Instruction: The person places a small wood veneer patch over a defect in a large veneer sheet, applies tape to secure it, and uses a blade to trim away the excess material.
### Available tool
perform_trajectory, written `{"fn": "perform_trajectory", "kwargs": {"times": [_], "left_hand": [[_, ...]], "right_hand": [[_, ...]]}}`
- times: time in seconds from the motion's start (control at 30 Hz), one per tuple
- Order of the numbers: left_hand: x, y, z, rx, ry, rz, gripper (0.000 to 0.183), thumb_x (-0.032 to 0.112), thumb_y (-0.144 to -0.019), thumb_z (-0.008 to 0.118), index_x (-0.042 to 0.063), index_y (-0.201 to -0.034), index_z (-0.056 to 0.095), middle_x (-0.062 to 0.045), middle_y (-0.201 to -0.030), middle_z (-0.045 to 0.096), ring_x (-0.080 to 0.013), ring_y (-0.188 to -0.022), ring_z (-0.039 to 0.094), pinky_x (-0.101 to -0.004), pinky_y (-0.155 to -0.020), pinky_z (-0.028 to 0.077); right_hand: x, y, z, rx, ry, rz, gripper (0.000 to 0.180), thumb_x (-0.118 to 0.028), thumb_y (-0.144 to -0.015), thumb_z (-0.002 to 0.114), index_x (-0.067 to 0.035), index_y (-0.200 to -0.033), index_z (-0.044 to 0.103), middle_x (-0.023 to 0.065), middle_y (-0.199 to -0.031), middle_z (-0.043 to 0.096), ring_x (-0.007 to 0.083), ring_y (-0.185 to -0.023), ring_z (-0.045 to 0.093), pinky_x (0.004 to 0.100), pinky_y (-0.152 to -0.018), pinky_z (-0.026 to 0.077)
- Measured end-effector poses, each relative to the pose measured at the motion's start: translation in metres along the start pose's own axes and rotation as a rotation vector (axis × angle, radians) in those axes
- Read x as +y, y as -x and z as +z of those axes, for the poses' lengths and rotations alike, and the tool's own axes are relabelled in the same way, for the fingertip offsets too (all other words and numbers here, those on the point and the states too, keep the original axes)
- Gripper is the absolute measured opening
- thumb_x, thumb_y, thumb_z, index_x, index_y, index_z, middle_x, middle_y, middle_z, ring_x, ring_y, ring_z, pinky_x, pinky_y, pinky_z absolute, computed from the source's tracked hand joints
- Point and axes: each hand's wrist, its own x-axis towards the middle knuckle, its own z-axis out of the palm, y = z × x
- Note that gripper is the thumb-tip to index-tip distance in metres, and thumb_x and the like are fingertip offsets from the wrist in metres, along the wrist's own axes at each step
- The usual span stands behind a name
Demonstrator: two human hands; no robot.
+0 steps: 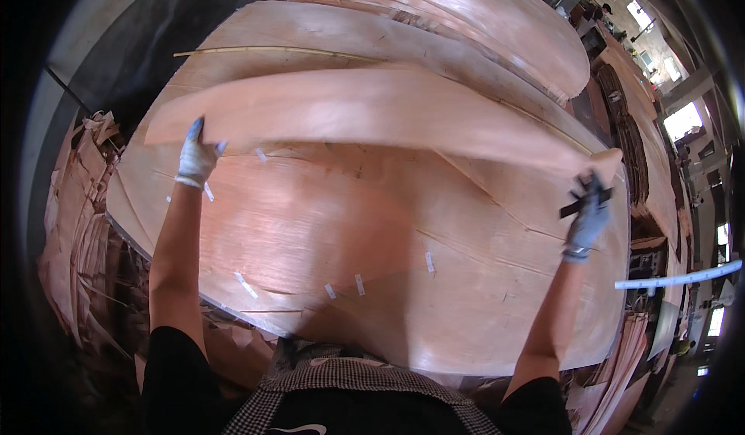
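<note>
A long strip of wood veneer (349, 106) spans the view, raised over a wide veneer sheet and blurred by motion. My left hand (199, 154), in a pale glove with bluish fingertips, grips the strip's near edge close to its left end. At the strip's right end is my right hand (588, 214), gloved and blurred, with a dark flat object (586, 200) at its fingers; what that object is cannot be told. Below the strip lies the large veneer sheet (495, 307), with a redder patch (279, 214) at its left and several short white tape pieces (429, 262) on it.
A thin light stick (279, 51) lies beyond the strip. Another stack of veneer (465, 16) stands at the far side. Torn veneer scraps (75, 231) heap at the left. A white strip (678, 276) juts in at the right, near further veneer stacks (625, 132).
</note>
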Motion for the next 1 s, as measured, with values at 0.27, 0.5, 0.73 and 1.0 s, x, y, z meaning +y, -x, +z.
{"fn": "perform_trajectory", "kwargs": {"times": [0.27, 0.5, 0.73, 1.0], "left_hand": [[-0.074, -0.053, -0.137, 0.267, 0.164, -0.113, 0.019, 0.022, -0.086, 0.057, 0.012, -0.101, 0.064, -0.002, -0.100, 0.067, -0.0221, -0.098, 0.060, -0.0446, -0.088, 0.049], [-0.152, -0.033, -0.068, 0.211, 0.016, -0.485, 0.028, 0.037, -0.085, 0.061, 0.015, -0.103, 0.058, -0.006, -0.097, 0.065, -0.0273, -0.085, 0.064, -0.0471, -0.067, 0.057], [-0.149, -0.011, -0.059, 0.249, 0.058, -0.490, 0.028, 0.035, -0.086, 0.060, 0.014, -0.105, 0.059, -0.007, -0.097, 0.067, -0.0249, -0.079, 0.066, -0.0444, -0.064, 0.058], [-0.190, -0.025, -0.028, 0.244, 0.150, -0.592, 0.043, 0.043, -0.084, 0.061, 0.010, -0.113, 0.056, -0.010, -0.104, 0.064, -0.0266, -0.092, 0.063, -0.0473, -0.075, 0.054]], "right_hand": [[0.188, 0.032, 0.082, -0.158, -0.259, 0.605, 0.029, -0.019, -0.088, 0.060, -0.006, -0.114, 0.060, 0.0056, -0.104, 0.063, 0.0203, -0.084, 0.065, 0.0283, -0.058, 0.053], [0.325, -0.039, 0.037, 0.106, -0.286, 0.858, 0.017, -0.014, -0.081, 0.066, -0.010, -0.097, 0.066, 0.0042, -0.086, 0.068, 0.0217, -0.071, 0.066, 0.0283, -0.050, 0.049], [0.345, -0.030, 0.038, -0.061, -0.116, 1.013, 0.016, -0.013, -0.081, 0.066, -0.007, -0.096, 0.065, 0.0054, -0.080, 0.066, 0.0213, -0.065, 0.066, 0.0282, -0.046, 0.049], [0.377, -0.039, -0.024, 0.153, -0.137, 0.958, 0.017, -0.012, -0.081, 0.065, -0.005, -0.096, 0.062, 0.0079, -0.078, 0.064, 0.0244, -0.064, 0.065, 0.0299, -0.045, 0.048]]}}
